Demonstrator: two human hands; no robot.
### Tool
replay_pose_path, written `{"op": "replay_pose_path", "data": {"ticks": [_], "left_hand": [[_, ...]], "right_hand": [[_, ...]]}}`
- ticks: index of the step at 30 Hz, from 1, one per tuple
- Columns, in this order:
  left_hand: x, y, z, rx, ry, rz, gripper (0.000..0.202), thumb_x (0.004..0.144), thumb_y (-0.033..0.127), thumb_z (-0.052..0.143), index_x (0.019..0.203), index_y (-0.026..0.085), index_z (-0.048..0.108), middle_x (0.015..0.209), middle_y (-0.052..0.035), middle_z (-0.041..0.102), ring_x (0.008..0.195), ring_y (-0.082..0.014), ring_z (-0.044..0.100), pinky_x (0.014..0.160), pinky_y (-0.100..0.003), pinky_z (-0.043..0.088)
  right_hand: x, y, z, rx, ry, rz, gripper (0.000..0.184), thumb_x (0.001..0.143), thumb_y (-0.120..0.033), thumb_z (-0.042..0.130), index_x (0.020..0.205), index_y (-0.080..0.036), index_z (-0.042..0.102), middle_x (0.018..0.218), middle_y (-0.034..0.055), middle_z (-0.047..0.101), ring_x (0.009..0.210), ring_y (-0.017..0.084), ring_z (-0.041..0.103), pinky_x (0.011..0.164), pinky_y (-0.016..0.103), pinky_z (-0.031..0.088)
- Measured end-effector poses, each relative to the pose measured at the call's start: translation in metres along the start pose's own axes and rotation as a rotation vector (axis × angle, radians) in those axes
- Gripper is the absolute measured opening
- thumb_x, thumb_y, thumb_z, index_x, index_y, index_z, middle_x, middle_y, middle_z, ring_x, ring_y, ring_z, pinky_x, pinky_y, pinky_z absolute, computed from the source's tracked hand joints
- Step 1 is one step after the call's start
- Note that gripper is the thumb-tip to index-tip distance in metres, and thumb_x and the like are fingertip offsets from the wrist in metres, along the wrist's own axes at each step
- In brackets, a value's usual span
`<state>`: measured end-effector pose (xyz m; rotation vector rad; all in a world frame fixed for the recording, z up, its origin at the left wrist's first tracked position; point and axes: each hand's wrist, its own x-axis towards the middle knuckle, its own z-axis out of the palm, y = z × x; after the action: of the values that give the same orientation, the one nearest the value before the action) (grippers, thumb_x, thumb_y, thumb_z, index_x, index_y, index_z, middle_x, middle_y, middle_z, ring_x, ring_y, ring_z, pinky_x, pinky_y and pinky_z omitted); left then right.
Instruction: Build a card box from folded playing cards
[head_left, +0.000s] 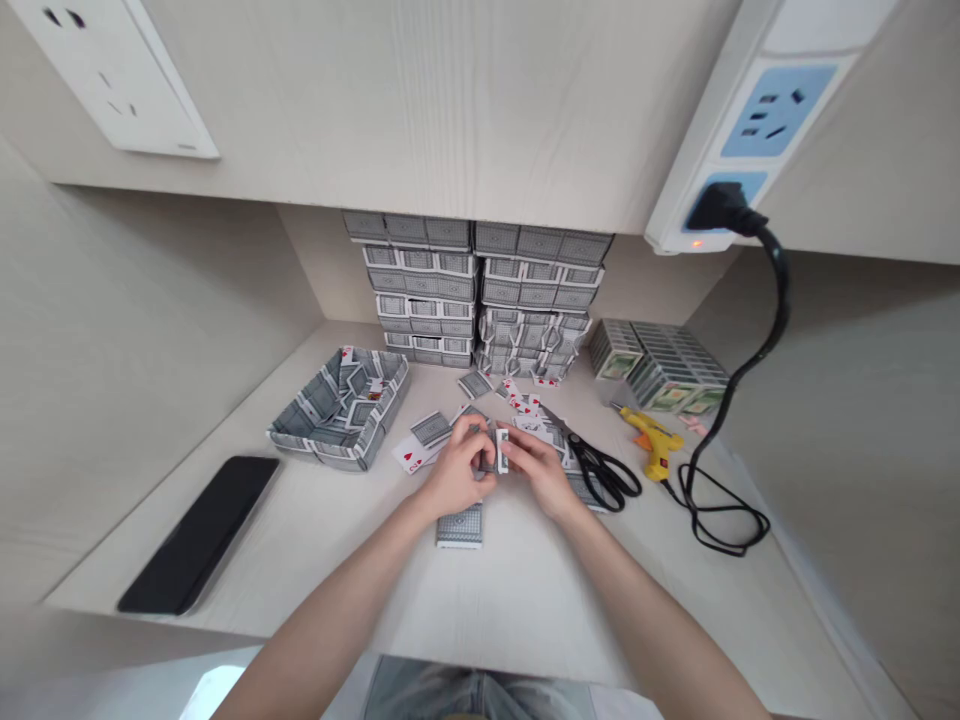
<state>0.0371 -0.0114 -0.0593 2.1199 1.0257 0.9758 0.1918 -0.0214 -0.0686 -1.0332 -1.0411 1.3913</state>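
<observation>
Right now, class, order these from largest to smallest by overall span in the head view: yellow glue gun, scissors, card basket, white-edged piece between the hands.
1. Card basket
2. Scissors
3. Yellow glue gun
4. White-edged piece

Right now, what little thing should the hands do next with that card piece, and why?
Maybe square up the card piece gently: the left hand and right hand meet at it, while the scissors lie untouched beside them.

The playing cards bore grey patterned backs with white borders; the scissors' handles were black, the glue gun yellow, the bench pale.
</observation>
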Motion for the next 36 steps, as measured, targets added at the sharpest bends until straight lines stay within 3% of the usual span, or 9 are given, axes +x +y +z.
{"op": "replay_pose_path", "data": {"ticks": [10,20,28,36], "left_hand": [[-0.0006,0.0019,0.001,-0.075,-0.005,0.017,0.02,0.06,0.005,0.052,0.074,0.017,0.046,0.106,-0.0039,0.036,0.059,-0.0043,0.041,0.058,-0.022,0.042],[0.0008,-0.0002,0.0012,-0.071,0.011,-0.005,0.025,0.056,0.003,0.053,0.076,0.017,0.045,0.108,-0.0034,0.036,0.054,-0.0023,0.039,0.056,-0.021,0.041],[-0.0003,0.0003,0.0005,-0.059,0.005,-0.013,0.027,0.056,0.003,0.053,0.076,0.017,0.043,0.107,-0.0032,0.036,0.054,-0.0023,0.039,0.056,-0.021,0.041],[-0.0001,0.0001,0.0009,-0.083,0.041,-0.037,0.057,0.056,0.004,0.055,0.107,0.021,0.036,0.105,-0.003,0.042,0.06,-0.0052,0.044,0.06,-0.022,0.042]], "right_hand": [[-0.0016,-0.0035,0.0031,-0.017,-0.03,0.004,0.036,0.066,-0.035,0.068,0.1,-0.023,0.065,0.099,0.003,0.066,0.087,0.02,0.059,0.079,0.034,0.045],[-0.0003,0.0005,0.0017,0.117,-0.032,0.031,0.03,0.068,-0.034,0.066,0.096,-0.024,0.063,0.096,0.0024,0.065,0.081,0.018,0.059,0.071,0.03,0.046],[0.0009,0.0031,0.001,0.044,-0.044,0.023,0.033,0.066,-0.036,0.068,0.096,-0.022,0.064,0.096,0.0031,0.065,0.078,0.018,0.059,0.066,0.028,0.046],[0.0008,0.001,-0.0006,0.063,-0.064,0.026,0.033,0.065,-0.034,0.068,0.096,-0.023,0.063,0.096,0.0032,0.065,0.084,0.019,0.058,0.069,0.03,0.046]]}}
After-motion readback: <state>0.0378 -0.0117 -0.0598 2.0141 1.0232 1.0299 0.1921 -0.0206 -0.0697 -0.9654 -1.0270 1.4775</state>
